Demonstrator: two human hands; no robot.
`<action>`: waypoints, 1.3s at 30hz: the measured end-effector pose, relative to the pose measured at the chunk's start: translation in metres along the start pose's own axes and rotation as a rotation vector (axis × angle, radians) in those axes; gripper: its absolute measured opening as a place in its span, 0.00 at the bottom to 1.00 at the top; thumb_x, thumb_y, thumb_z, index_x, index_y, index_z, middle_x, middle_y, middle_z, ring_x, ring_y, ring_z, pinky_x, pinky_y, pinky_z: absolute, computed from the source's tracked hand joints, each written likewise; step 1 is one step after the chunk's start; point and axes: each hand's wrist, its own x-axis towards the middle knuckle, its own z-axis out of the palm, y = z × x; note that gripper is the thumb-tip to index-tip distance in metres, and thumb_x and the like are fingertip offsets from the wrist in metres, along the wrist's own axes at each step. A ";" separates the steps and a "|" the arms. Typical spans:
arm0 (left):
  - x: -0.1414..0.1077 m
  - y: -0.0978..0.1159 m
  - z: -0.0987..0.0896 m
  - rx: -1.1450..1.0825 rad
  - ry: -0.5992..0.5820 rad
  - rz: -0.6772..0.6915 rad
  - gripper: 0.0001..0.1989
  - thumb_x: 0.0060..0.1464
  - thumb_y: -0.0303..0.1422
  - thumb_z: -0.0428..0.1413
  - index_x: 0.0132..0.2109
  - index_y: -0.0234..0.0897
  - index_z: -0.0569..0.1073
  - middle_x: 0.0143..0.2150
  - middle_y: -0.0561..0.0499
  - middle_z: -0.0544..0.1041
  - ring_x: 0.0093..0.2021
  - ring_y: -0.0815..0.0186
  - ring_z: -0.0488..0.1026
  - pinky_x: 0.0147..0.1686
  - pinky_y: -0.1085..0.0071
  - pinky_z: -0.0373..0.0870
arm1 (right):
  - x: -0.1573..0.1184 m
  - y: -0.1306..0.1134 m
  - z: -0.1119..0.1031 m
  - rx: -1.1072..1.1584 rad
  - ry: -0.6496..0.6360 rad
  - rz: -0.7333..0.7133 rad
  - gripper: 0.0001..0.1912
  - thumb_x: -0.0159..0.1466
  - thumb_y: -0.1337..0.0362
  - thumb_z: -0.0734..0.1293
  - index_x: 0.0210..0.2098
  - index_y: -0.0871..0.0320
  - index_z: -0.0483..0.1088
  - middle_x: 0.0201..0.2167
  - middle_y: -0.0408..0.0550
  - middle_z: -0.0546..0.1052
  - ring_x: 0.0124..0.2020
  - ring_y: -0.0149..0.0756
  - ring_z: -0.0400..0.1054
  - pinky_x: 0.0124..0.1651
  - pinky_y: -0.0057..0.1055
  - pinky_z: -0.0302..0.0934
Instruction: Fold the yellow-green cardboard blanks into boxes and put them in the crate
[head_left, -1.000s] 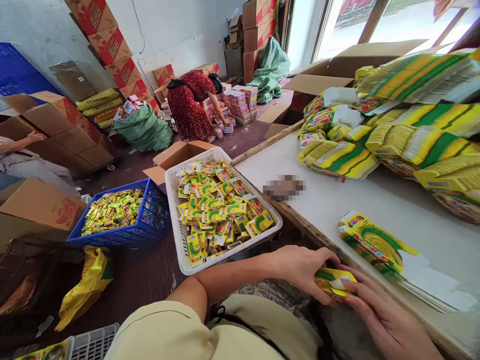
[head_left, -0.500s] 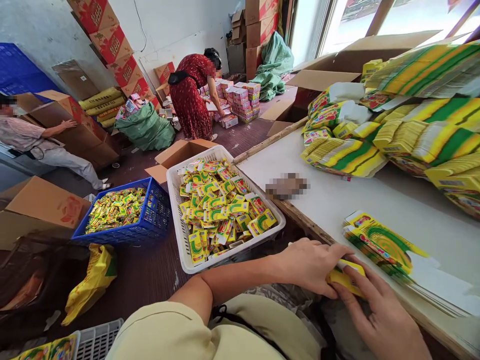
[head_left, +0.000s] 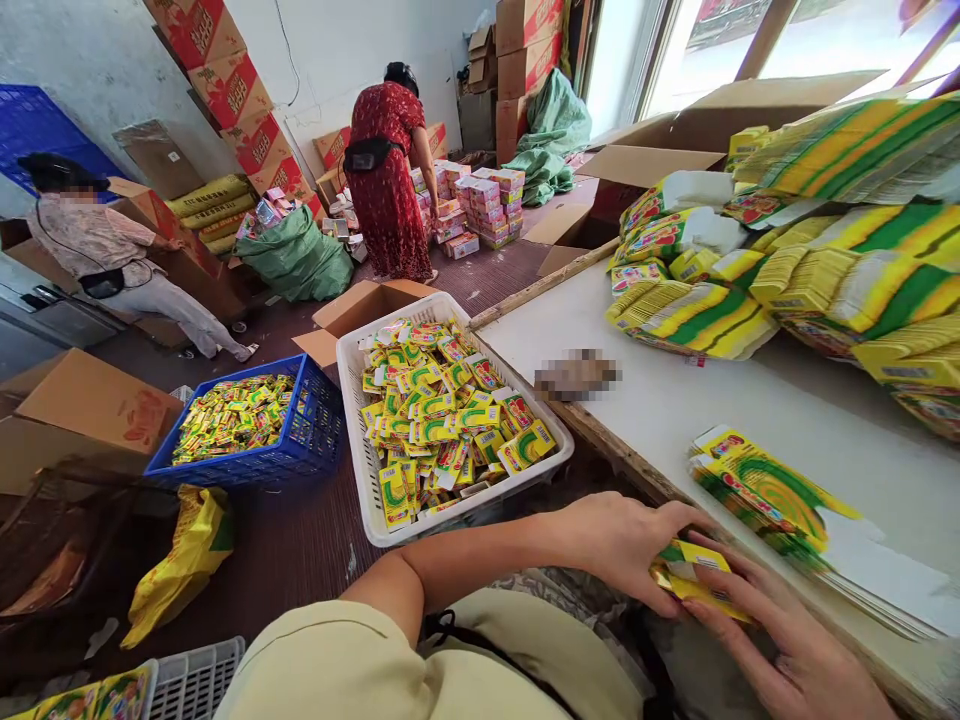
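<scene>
Over the front edge of the white worktop (head_left: 540,315), both hands hold one small yellow carton (head_left: 684,558). My left hand (head_left: 619,545) grips its left end, fingers closed round it. My right hand (head_left: 795,615) has the other end between thumb and fingers, and these cover part of the carton. Just beyond my right hand lies a fanned stack of flat yellow-green cartons (head_left: 780,485). Left of my hands stands a white plastic basket (head_left: 351,430) heaped with small yellow cartons (head_left: 431,405).
Large bundles of flat cartons (head_left: 847,260) are piled on the worktop's far right. A blue crate (head_left: 319,420) of small wrapped packets stands left of the basket. Two people, one in a red dress (head_left: 386,180) and one in light trousers (head_left: 180,310), bend over boxes farther back.
The carton and both hands have shifted slightly right and down, and the carton has turned a little. The red-dressed person has straightened somewhat; the person at left has come further into view.
</scene>
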 end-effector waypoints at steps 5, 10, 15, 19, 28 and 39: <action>0.000 0.000 0.001 0.099 0.089 0.064 0.40 0.50 0.41 0.59 0.65 0.33 0.54 0.56 0.38 0.74 0.53 0.49 0.74 0.51 0.57 0.68 | 0.001 -0.010 0.020 0.018 0.098 0.068 0.26 0.62 0.43 0.62 0.47 0.56 0.68 0.47 0.57 0.76 0.47 0.53 0.73 0.50 0.47 0.69; -0.009 -0.005 -0.007 0.008 0.178 0.001 0.41 0.45 0.41 0.63 0.64 0.34 0.58 0.55 0.40 0.75 0.51 0.52 0.75 0.51 0.59 0.70 | 0.011 -0.030 0.022 0.193 0.116 0.264 0.33 0.60 0.44 0.66 0.56 0.59 0.62 0.50 0.59 0.74 0.49 0.50 0.72 0.52 0.48 0.67; -0.026 -0.041 -0.042 0.050 0.448 -0.173 0.34 0.46 0.40 0.65 0.59 0.36 0.66 0.57 0.43 0.74 0.55 0.54 0.72 0.58 0.61 0.66 | 0.022 -0.008 -0.016 0.205 0.294 0.424 0.24 0.61 0.49 0.68 0.51 0.57 0.68 0.49 0.56 0.76 0.46 0.45 0.74 0.53 0.47 0.67; -0.041 -0.081 -0.071 0.246 0.643 -0.416 0.32 0.51 0.39 0.63 0.60 0.38 0.64 0.58 0.44 0.73 0.57 0.54 0.70 0.59 0.59 0.63 | 0.030 0.023 -0.045 -0.074 0.475 0.485 0.17 0.62 0.51 0.66 0.42 0.58 0.72 0.41 0.55 0.78 0.40 0.45 0.73 0.49 0.46 0.68; -0.028 -0.076 -0.048 0.342 0.572 -0.458 0.32 0.52 0.42 0.63 0.60 0.35 0.66 0.61 0.39 0.69 0.64 0.51 0.63 0.63 0.54 0.57 | 0.063 0.054 -0.004 -0.355 0.221 0.442 0.16 0.65 0.55 0.59 0.41 0.60 0.70 0.38 0.60 0.75 0.41 0.50 0.67 0.48 0.48 0.62; 0.016 -0.012 0.011 -0.892 0.347 0.012 0.40 0.43 0.44 0.68 0.61 0.38 0.66 0.57 0.40 0.73 0.57 0.55 0.71 0.55 0.59 0.67 | 0.056 0.013 -0.018 0.175 0.527 0.529 0.32 0.52 0.44 0.73 0.46 0.54 0.59 0.30 0.42 0.71 0.29 0.39 0.70 0.37 0.40 0.69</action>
